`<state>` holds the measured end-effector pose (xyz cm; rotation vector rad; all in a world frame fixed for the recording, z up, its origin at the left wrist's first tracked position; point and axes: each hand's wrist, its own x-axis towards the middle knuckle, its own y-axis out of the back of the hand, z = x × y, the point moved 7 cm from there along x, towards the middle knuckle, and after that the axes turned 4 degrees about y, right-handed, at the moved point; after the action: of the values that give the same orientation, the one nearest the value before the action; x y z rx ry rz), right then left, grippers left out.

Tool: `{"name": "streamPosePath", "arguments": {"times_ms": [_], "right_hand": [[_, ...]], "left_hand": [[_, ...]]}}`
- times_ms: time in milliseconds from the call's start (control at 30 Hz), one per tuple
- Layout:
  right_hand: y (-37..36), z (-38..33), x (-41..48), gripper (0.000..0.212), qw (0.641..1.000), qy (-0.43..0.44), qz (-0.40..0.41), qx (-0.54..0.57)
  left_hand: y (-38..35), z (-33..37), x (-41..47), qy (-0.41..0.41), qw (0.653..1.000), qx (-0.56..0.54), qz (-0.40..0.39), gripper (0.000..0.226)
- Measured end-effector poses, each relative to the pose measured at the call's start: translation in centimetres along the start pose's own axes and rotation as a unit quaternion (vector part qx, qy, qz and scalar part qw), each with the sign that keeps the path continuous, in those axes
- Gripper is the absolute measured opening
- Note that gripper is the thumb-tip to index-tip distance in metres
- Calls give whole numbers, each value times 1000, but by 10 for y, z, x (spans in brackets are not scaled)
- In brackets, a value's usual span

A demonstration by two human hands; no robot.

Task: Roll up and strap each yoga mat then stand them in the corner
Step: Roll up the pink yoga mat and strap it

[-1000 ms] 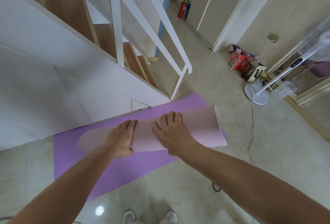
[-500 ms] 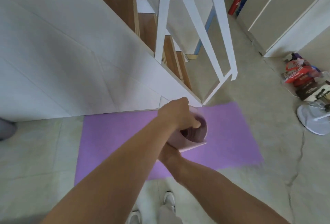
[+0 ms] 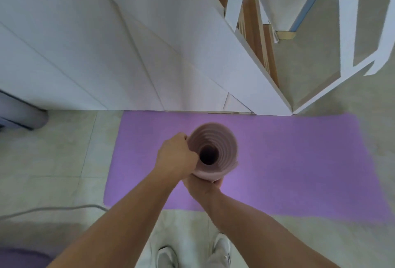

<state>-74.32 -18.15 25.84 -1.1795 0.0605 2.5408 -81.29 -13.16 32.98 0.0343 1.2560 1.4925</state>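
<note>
A rolled pink yoga mat [image 3: 222, 141] stands upright in front of me, and I look straight down its open spiral end. My left hand [image 3: 176, 156] grips the roll's top rim on its left side. My right hand [image 3: 203, 186] holds the roll lower down from the near side and is mostly hidden under it. Beneath the roll a purple yoga mat [image 3: 299, 160] lies flat on the tiled floor, along the foot of the white stair panel. No strap is visible.
The white staircase side [image 3: 128, 53] and its railing [image 3: 346, 21] rise just beyond the flat mat. A grey cable [image 3: 53, 210] runs across the floor at left. A dark rounded object [image 3: 21, 116] sits at the far left edge. My shoes [image 3: 222, 248] are below.
The pink roll went from lying flat under both palms on the purple mat to standing upright in my hands. The view has tilted to look straight down.
</note>
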Motion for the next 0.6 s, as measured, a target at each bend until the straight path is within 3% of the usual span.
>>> {"name": "streamPosePath", "arguments": {"times_ms": [100, 200, 300, 400, 433, 500, 567, 600], "right_hand": [[3, -30, 12, 51, 996, 56, 74, -13], [-6, -51, 23, 62, 992, 72, 81, 56], [-23, -59, 37, 72, 992, 39, 60, 108], [-33, -59, 51, 58, 990, 4, 51, 128], [-40, -51, 50, 55, 985, -52, 9, 165], [-61, -50, 45, 56, 925, -165, -54, 338], [-46, -63, 50, 31, 878, -119, 82, 457], [-37, -55, 41, 19, 828, -122, 199, 509]], "left_hand": [[-25, -14, 11, 15, 998, -52, 10, 18], [-45, -17, 23, 37, 993, -113, 11, 25], [-50, -9, 45, 37, 991, -131, 15, 22], [-48, 1, 62, 37, 990, -133, 10, 26], [-50, 5, 64, 35, 992, -125, 2, 31], [-58, 10, 65, 32, 992, -123, -17, 32], [-68, 14, 65, 24, 991, -129, -25, 23], [-72, 15, 66, 18, 991, -132, -23, 23]]}}
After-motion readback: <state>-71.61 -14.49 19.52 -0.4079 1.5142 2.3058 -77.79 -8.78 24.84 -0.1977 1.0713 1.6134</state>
